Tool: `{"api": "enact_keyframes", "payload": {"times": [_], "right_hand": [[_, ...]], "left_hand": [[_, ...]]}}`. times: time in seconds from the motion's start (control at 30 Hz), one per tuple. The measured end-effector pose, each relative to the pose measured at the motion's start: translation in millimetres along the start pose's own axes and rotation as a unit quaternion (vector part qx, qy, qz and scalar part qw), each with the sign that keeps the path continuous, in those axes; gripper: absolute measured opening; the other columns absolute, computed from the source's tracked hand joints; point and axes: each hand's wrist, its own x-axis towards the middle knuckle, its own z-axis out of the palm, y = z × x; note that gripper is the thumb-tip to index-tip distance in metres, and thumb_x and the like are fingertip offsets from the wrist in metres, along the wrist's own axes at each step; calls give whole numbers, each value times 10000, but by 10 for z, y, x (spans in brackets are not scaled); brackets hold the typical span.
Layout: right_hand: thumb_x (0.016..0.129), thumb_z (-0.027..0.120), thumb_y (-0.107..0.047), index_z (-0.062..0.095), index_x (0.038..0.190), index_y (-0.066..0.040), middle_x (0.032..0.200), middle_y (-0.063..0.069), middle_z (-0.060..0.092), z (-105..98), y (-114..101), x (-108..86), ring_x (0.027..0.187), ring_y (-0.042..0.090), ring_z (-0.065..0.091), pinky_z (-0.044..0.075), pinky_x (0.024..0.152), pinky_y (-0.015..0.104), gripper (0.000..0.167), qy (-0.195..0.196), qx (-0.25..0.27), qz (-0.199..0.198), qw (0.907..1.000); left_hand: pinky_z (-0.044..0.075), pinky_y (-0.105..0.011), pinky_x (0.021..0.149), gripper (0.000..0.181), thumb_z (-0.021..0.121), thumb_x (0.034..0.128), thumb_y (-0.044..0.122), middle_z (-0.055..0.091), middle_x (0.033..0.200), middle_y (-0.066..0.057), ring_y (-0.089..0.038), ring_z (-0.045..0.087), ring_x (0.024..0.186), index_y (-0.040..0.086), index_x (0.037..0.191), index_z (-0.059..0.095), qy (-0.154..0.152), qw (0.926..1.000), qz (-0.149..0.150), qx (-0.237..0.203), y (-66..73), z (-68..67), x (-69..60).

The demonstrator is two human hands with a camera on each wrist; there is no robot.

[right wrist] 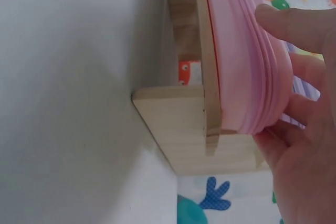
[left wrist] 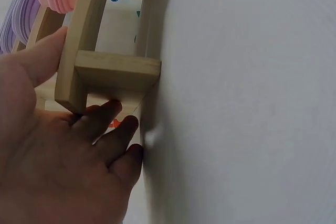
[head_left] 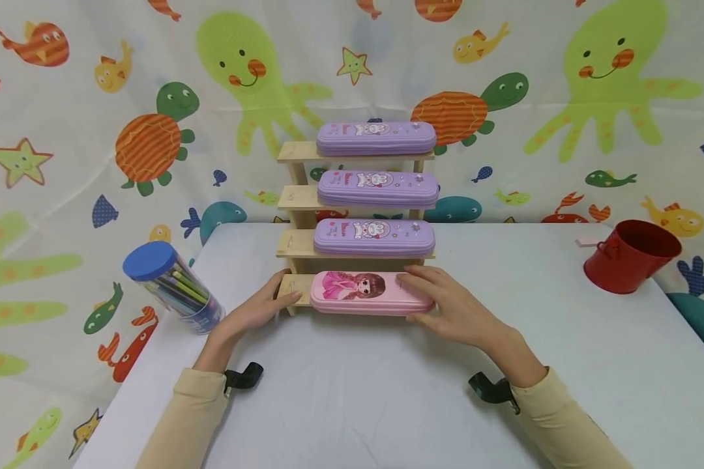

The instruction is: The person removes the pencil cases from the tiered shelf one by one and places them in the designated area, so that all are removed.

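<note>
A pink pencil case (head_left: 352,294) with a doll picture lies on the lowest step of a wooden tiered rack (head_left: 298,242). My right hand (head_left: 454,306) holds its right end, thumb along the front side and fingers over the top and round the end. In the right wrist view the case (right wrist: 247,56) rests on the wooden board (right wrist: 210,77). My left hand (head_left: 261,305) grips the left end of that lowest step, thumb on top, other fingers behind and below the board (left wrist: 79,40). Three purple pencil cases (head_left: 374,237) lie on the higher steps.
On the left stands a clear tub of colored pens (head_left: 178,286) with a blue lid. A red metal bucket (head_left: 613,267) is at the right, a small pale pink block (head_left: 588,241) beside it. A curtain with sea animals (head_left: 352,39) hangs behind the white table (head_left: 352,391).
</note>
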Motion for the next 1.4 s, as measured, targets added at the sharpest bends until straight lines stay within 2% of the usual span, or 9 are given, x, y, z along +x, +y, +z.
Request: {"api": "enact_keyframes", "payload": {"times": [0.23,0.53,0.8,1.03,1.13,1.27,1.4], "right_hand": [[860,761,-302,499,1462,-263,1549,94,428,-34,14,5,1431,328,371,385,1135,580,658,-340,222,385,9984],[800,800,-273,536,1414,-300,1476,33,506,-36,67,6,1374,280,409,362,1141,576,669,-440,411,292,9978],[787,816,-283,531,1393,-350,1446,-65,523,-48,57,12,1362,225,424,379,1142,552,673,-701,784,558,9929],[761,845,-267,586,1366,-275,1389,-35,592,-96,-18,12,1294,237,521,461,1075,538,658,-356,671,232,9968],[748,860,-242,613,1333,-261,1352,-45,618,-161,-66,4,1260,218,549,483,1053,518,636,-159,720,50,9973],[741,870,-219,627,1307,-263,1326,-57,628,-273,-125,-20,1269,210,549,477,1059,510,617,104,823,-141,9965],[736,880,-202,626,1320,-240,1346,-18,625,-376,-151,-53,1314,257,527,450,1079,546,638,400,850,-250,9953]], "left_hand": [[85,-623,1230,860,555,991,476,173,1647,-159,-366,97,1539,117,1602,67,-88,9996,5,-263,-42,-9,-17],[64,-611,1236,836,557,1003,424,152,1649,-178,-367,73,1542,88,1597,73,-114,9990,74,-431,-15,23,-8],[67,-589,1244,852,569,996,432,159,1653,-150,-341,71,1547,108,1602,65,-107,9982,93,-575,-30,32,-13],[81,-583,1246,866,563,994,446,140,1661,-138,-333,59,1551,111,1603,46,-127,9977,71,-660,-46,33,-10],[110,-576,1246,868,567,993,443,161,1653,-135,-331,97,1545,121,1604,42,-144,9971,27,-751,-46,32,-2],[159,-560,1244,847,574,992,430,235,1618,-123,-317,195,1513,130,1600,65,-177,9957,29,-913,-44,30,12],[173,-562,1240,850,580,992,420,232,1620,-134,-320,207,1508,108,1598,72,-171,9957,103,-901,-33,25,22]]}}
